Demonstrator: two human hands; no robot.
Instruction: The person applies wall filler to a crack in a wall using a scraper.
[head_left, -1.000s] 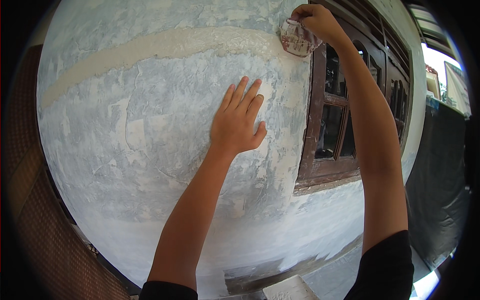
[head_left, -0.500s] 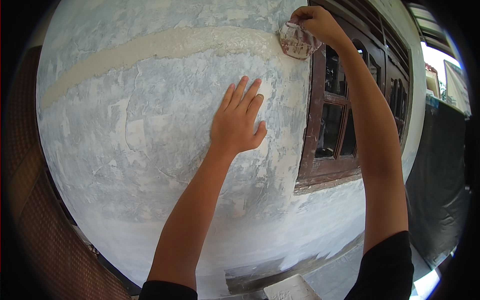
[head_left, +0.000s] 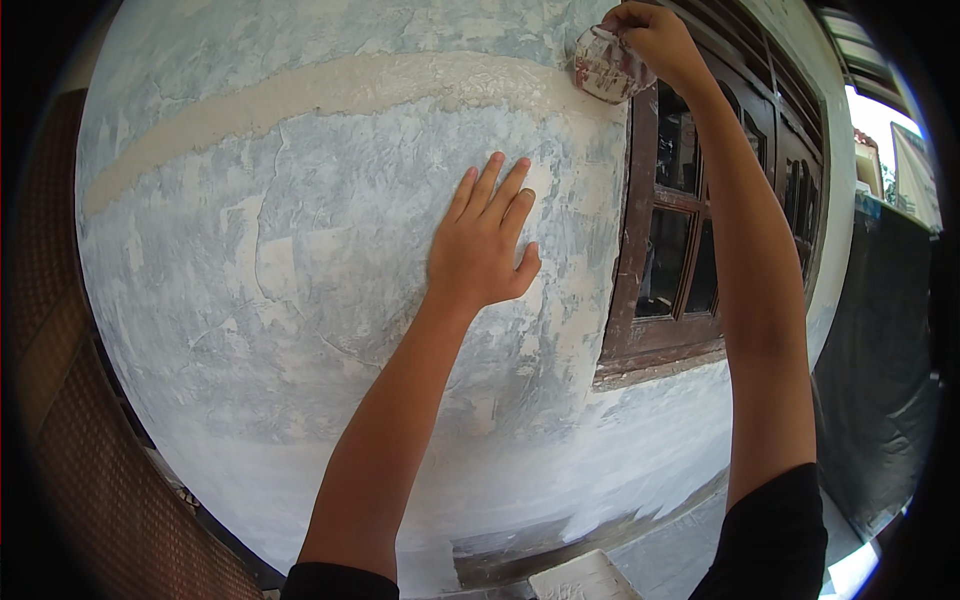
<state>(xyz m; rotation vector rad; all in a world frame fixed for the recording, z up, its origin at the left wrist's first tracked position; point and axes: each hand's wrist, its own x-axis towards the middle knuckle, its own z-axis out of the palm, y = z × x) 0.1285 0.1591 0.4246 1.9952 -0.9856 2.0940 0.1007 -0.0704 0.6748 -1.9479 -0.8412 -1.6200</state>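
Note:
My right hand (head_left: 657,42) is raised high and pinches the upper edge of a rounded, flat putty spreader (head_left: 606,70). Dull red shows through the white filler smeared over it. The spreader lies against the wall beside the window's upper left edge, at the right end of a broad, wet-looking band of beige putty (head_left: 370,82). Lower and to the left, my left hand (head_left: 482,245) rests flat on the patchy grey-white wall (head_left: 340,220), fingers spread, holding nothing.
A brown wooden window (head_left: 650,335) with dark panes stands at the right, its frame meeting the wall. Below, a pale putty-smeared board or tray (head_left: 580,578) is partly cut off. Brown woven panelling (head_left: 110,500) lines the left; a dark sheet (head_left: 875,370) hangs at far right.
My right hand and the spreader have shifted slightly right and up, toward the window frame. My left hand stays at the same place on the wall; the view has moved a little.

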